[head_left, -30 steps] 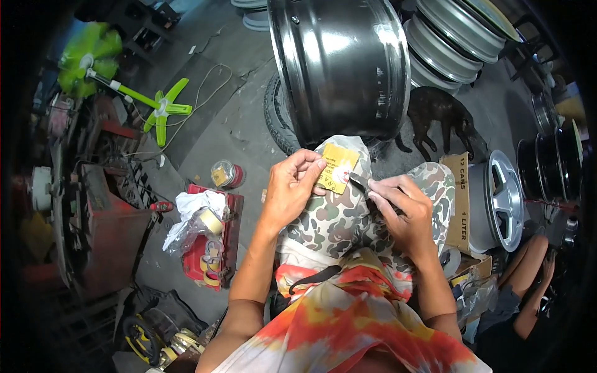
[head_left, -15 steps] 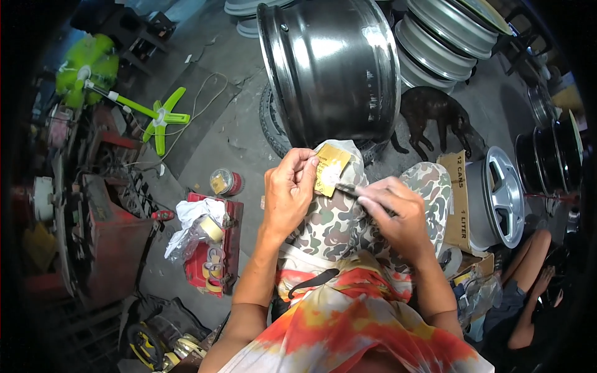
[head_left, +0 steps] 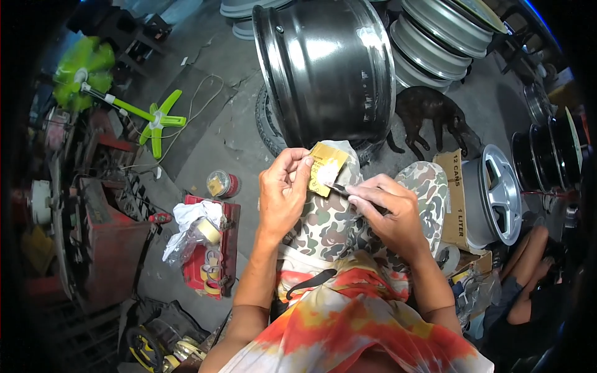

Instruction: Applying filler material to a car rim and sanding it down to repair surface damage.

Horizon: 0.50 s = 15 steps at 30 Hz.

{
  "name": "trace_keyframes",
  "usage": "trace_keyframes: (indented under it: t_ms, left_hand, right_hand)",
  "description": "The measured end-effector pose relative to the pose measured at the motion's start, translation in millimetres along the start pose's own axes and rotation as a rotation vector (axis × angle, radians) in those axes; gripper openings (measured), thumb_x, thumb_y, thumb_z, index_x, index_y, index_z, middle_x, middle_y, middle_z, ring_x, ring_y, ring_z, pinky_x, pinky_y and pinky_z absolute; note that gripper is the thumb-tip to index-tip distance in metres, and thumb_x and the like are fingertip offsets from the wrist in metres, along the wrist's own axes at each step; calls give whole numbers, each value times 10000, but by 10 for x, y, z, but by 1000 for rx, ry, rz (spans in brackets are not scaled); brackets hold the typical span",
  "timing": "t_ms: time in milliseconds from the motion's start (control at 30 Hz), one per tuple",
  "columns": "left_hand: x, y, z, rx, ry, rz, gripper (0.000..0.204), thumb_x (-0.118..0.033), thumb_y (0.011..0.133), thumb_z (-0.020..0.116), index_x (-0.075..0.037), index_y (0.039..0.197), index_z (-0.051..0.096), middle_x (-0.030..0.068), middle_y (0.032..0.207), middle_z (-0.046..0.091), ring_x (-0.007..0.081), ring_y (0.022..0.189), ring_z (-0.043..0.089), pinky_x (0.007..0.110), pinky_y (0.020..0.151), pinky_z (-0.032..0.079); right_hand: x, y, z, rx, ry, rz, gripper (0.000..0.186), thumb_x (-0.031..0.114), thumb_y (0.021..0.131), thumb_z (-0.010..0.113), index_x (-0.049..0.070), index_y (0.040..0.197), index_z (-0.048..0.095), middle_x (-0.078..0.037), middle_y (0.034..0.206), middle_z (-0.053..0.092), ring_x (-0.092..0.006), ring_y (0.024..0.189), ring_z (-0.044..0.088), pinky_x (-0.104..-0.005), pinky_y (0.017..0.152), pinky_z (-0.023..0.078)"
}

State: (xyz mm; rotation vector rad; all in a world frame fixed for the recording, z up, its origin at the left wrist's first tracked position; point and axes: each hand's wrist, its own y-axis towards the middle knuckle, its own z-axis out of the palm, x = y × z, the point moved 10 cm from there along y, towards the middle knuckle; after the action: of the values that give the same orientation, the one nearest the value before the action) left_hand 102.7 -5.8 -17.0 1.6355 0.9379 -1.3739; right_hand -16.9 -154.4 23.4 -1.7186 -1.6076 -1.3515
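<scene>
Over my lap, my left hand (head_left: pixel 281 194) pinches the left edge of a small yellow-brown printed piece of sheet (head_left: pixel 322 155) between thumb and fingers. A dab of white paste (head_left: pixel 328 173) lies on that sheet. My right hand (head_left: pixel 393 211) is closed round a slim dark-handled tool (head_left: pixel 339 188), whose tip touches the paste; the tip's shape is too small to tell. Just beyond my hands, a glossy black wheel rim (head_left: pixel 323 81) with whitish patches near its right edge rests above a tire (head_left: pixel 267 124).
Left of me are a red toolbox (head_left: pixel 229 245) with tape rolls, an open can (head_left: pixel 224 184) and a green fan (head_left: pixel 158 118) with its cord on the floor. A black dog (head_left: pixel 429 115) lies right of the rim. Beside my right knee stand a cardboard box (head_left: pixel 449 199), a silver wheel (head_left: pixel 497 196) and a seated person (head_left: pixel 525 267).
The whole view has shifted slightly. My right hand has moved a little with the tool, whose handle now shows more clearly; its tip stays at the paste. My left hand keeps its pinch.
</scene>
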Motion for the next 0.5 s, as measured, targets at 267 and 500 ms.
trace_keyframes:
  t_ms: [267, 500]
  left_hand:
    - [7, 5, 31, 5, -93, 0, 125, -49, 977, 598, 55, 1039, 628, 33, 845, 691, 31, 762, 595, 195, 651, 483]
    - [-2, 6, 62, 33, -210, -30, 123, -55, 982, 597, 47, 1041, 631, 26, 850, 685, 31, 781, 595, 198, 667, 486]
  right_hand:
    - [47, 28, -36, -9, 21, -21, 184, -1, 814, 726, 2, 996, 748, -119, 865, 695, -211, 757, 675, -297, 686, 526]
    - [-3, 59, -113, -32, 47, 8, 156, -5, 825, 722, -13, 979, 743, -113, 867, 707, -189, 768, 677, -290, 692, 518]
